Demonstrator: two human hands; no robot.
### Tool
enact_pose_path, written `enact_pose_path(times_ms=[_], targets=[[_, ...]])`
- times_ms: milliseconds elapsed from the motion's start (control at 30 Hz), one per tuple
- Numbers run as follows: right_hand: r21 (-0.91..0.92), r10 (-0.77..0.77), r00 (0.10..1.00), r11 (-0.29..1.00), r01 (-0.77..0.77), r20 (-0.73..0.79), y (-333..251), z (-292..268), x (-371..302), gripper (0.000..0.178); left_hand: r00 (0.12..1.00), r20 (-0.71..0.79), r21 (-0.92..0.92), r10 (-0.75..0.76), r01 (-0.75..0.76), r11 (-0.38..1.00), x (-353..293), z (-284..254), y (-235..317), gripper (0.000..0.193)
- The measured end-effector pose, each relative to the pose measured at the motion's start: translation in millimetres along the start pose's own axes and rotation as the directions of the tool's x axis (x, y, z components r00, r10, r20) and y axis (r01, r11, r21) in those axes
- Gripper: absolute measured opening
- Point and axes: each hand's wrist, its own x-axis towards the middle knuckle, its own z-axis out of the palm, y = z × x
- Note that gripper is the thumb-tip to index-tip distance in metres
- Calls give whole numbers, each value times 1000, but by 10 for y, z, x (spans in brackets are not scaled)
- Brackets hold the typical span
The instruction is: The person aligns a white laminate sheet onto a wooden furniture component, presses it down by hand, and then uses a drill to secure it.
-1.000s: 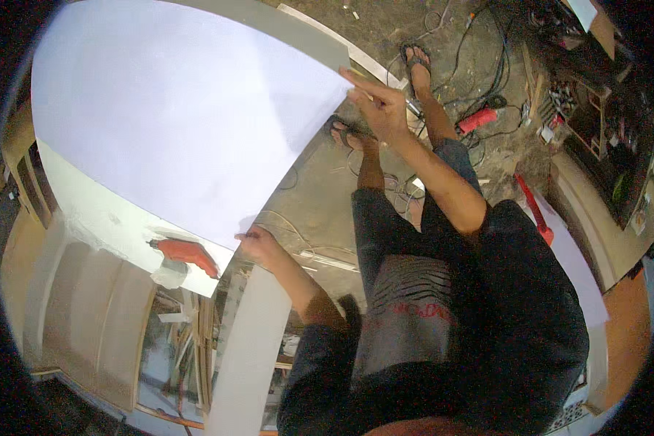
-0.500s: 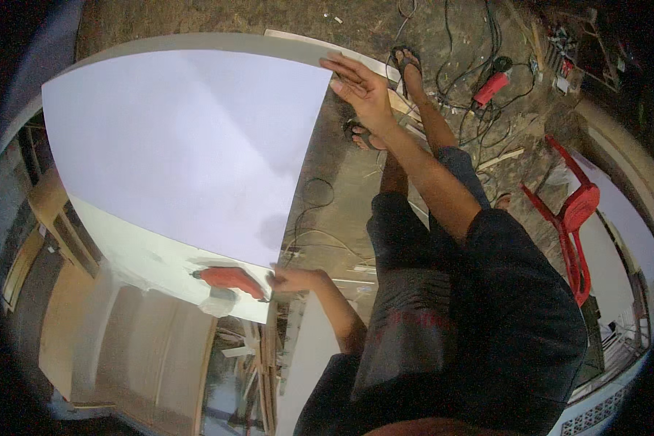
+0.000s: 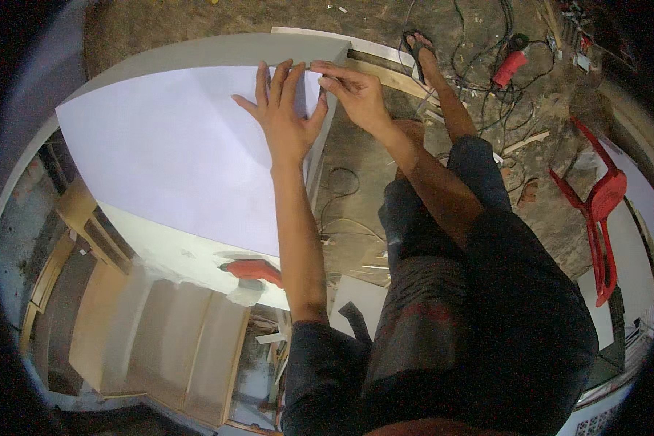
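Note:
A large, smooth white sheet (image 3: 174, 152) lies over a grey-edged board or box (image 3: 189, 62), whose far side shows past the sheet. My left hand (image 3: 287, 116) rests flat on the sheet near its far right corner, fingers spread. Right beside it, my right hand (image 3: 360, 98) pinches the sheet's corner between thumb and fingers. Nearer to me, a red hand tool (image 3: 253, 271) lies on a pale board (image 3: 174, 243) along the sheet's near edge, partly hidden by my left forearm.
A red plastic chair (image 3: 602, 196) stands at the right. Beyond my feet, a red power tool (image 3: 510, 69) lies among black cables (image 3: 479, 94) and scraps on the dirty floor. Brown panels (image 3: 160, 338) and a wooden frame (image 3: 87, 211) stand at the lower left.
My left hand has left the near right corner by the red tool and come to the far right corner. The sheet's far edge sits closer to me, baring more of the grey board.

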Motion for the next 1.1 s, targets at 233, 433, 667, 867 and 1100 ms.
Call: enact_pose_path(times_ms=[233,433,667,867,1100], targets=[[-55,-39,999,998,40,27,-15,-28,38,23,998,-30,-27,46,-47,999,12,73,-49,49],[36,121,992,992,-122,29,-69,-67,56,23,1000,9,5,23,-23,1000,13,44,-47,48],[1,71,994,997,-71,86,11,-167,149,19,999,-10,12,38,-38,999,9,57,-52,48],[52,34,995,998,-38,91,49,-149,175,19,999,-1,21,40,-40,999,18,72,-67,49],[57,1,998,998,-5,66,92,-130,181,15,999,-37,-6,30,-31,1000,45,77,-55,44]])
